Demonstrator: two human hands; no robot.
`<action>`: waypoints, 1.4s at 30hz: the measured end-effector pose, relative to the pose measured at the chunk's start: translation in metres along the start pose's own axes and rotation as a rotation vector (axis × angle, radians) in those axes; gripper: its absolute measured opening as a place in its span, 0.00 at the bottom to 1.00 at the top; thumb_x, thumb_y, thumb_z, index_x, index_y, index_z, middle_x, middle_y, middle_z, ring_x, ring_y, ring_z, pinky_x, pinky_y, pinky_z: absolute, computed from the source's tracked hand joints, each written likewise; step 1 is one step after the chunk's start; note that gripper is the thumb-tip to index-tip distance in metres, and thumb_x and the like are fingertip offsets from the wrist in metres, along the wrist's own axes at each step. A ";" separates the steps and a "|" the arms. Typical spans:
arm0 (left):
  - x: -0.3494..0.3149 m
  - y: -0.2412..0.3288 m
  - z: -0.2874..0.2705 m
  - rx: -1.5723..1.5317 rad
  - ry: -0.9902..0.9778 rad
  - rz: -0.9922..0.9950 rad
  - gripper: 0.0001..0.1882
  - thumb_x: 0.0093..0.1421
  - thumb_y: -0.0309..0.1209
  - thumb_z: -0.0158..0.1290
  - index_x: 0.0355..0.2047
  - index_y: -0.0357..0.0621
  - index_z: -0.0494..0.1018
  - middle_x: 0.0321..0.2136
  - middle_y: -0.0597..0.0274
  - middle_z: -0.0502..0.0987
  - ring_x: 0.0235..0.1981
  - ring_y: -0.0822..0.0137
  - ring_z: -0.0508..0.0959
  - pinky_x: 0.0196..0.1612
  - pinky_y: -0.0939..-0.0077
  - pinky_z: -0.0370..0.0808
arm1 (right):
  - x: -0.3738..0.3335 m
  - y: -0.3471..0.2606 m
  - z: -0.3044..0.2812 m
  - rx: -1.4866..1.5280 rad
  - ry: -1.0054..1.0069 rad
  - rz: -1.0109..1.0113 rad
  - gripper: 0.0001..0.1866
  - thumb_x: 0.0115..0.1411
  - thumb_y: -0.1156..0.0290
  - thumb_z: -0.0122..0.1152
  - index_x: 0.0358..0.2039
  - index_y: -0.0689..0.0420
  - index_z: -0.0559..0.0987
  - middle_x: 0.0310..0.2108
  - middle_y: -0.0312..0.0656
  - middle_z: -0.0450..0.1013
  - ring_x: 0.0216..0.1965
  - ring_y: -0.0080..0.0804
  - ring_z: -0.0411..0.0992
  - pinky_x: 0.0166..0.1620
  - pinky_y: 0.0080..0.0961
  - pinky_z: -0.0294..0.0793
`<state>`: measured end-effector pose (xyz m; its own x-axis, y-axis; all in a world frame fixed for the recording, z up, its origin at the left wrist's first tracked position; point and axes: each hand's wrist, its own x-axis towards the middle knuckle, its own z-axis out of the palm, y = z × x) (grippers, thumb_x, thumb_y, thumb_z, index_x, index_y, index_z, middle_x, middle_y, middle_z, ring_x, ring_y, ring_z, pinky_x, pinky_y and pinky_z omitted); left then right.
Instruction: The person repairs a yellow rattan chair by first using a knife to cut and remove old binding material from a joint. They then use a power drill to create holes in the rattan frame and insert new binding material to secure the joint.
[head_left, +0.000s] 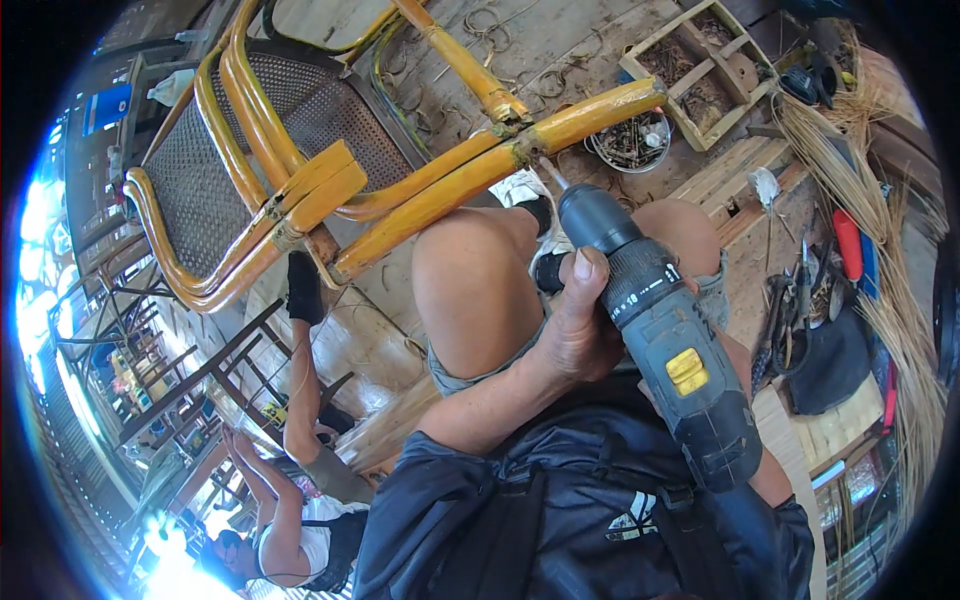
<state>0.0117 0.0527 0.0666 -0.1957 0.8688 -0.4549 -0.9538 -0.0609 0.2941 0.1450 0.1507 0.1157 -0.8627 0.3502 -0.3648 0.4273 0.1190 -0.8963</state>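
Observation:
A dark grey cordless drill (pixel 660 330) with a yellow switch slants across my lap, its bit (pixel 553 172) pointing up and left. My left hand (pixel 580 335) is closed round the drill's front part, thumb along the collar. Behind the drill runs my right forearm (pixel 770 482); the right hand's fingers are hidden by the drill's body. At the bit's tip is a joint of glossy yellow-brown rattan poles (pixel 440 215), part of a tipped chair frame with a woven cane panel (pixel 290 110). Whether the tip touches the pole I cannot tell.
Beyond my knees sit a metal bowl (pixel 655 160) of small hardware and a wooden compartment box (pixel 700 125). At right lie rattan strands (pixel 890 290), a red-handled tool (pixel 847 243), pliers (pixel 800 290) and dark cloth (pixel 830 365). Another person (pixel 300 540) sits at lower left.

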 end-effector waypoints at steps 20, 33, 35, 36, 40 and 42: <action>0.007 0.014 0.002 -0.193 0.065 -0.040 0.46 0.41 0.63 0.57 0.47 0.37 0.63 0.41 0.43 0.72 0.39 0.57 0.77 0.44 0.62 0.75 | 0.012 -0.022 -0.003 -0.371 -0.087 0.211 0.16 0.43 0.62 0.68 0.31 0.53 0.74 0.25 0.36 0.72 0.24 0.32 0.71 0.28 0.27 0.71; 0.006 0.013 -0.005 -0.319 0.075 -0.132 0.45 0.34 0.51 0.64 0.47 0.32 0.62 0.40 0.43 0.72 0.39 0.57 0.77 0.43 0.66 0.76 | 0.008 -0.014 -0.006 0.141 -0.171 0.638 0.18 0.46 0.69 0.66 0.37 0.60 0.71 0.26 0.41 0.72 0.25 0.33 0.74 0.27 0.25 0.73; 0.006 0.013 -0.006 -0.318 0.074 -0.143 0.45 0.33 0.51 0.64 0.47 0.32 0.62 0.40 0.43 0.72 0.39 0.57 0.77 0.44 0.66 0.76 | 0.011 -0.017 -0.007 0.077 -0.166 0.473 0.17 0.44 0.73 0.69 0.34 0.59 0.72 0.24 0.37 0.73 0.24 0.26 0.72 0.27 0.21 0.73; 0.006 0.013 -0.006 -0.318 0.075 -0.147 0.46 0.33 0.51 0.64 0.47 0.32 0.62 0.40 0.43 0.72 0.39 0.57 0.77 0.44 0.66 0.76 | 0.012 -0.017 -0.008 0.051 -0.164 0.427 0.18 0.42 0.74 0.70 0.33 0.59 0.72 0.24 0.35 0.73 0.24 0.23 0.72 0.28 0.20 0.73; 0.006 0.016 -0.003 -0.345 0.106 -0.153 0.45 0.32 0.51 0.64 0.46 0.32 0.63 0.40 0.44 0.72 0.39 0.58 0.77 0.44 0.67 0.76 | 0.022 -0.028 -0.014 -0.046 -0.243 0.415 0.21 0.45 0.69 0.67 0.39 0.60 0.70 0.26 0.39 0.73 0.27 0.30 0.74 0.30 0.23 0.73; 0.006 0.015 -0.004 -0.359 0.092 -0.154 0.45 0.32 0.51 0.64 0.46 0.32 0.63 0.40 0.44 0.72 0.39 0.58 0.77 0.45 0.67 0.75 | 0.024 -0.031 -0.015 -0.088 -0.275 0.392 0.21 0.49 0.68 0.64 0.42 0.61 0.69 0.27 0.42 0.73 0.28 0.34 0.75 0.31 0.25 0.74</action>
<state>-0.0047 0.0556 0.0650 -0.0487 0.8346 -0.5487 -0.9894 -0.1157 -0.0882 0.1146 0.1691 0.1381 -0.6667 0.1268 -0.7344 0.7453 0.1094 -0.6577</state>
